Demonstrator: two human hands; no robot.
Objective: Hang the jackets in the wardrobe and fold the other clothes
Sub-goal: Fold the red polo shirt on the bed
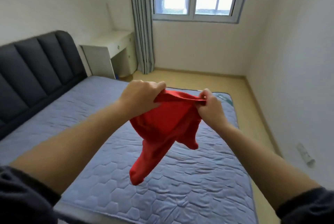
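Observation:
A red garment (162, 126) hangs in the air above the bed, bunched, with two long ends dangling down. My left hand (141, 95) grips its upper edge on the left, fingers curled round the cloth. At the right end of that same edge, my right hand (209, 104) pinches the cloth. The edge is stretched between the two hands. No wardrobe or jacket is in view.
Below the garment lies a blue quilted mattress (101, 118) with a dark padded headboard (36, 66) at the left. A white desk (112, 51) and grey curtain (142, 24) stand by the window. Bare floor (207, 82) runs along the right wall.

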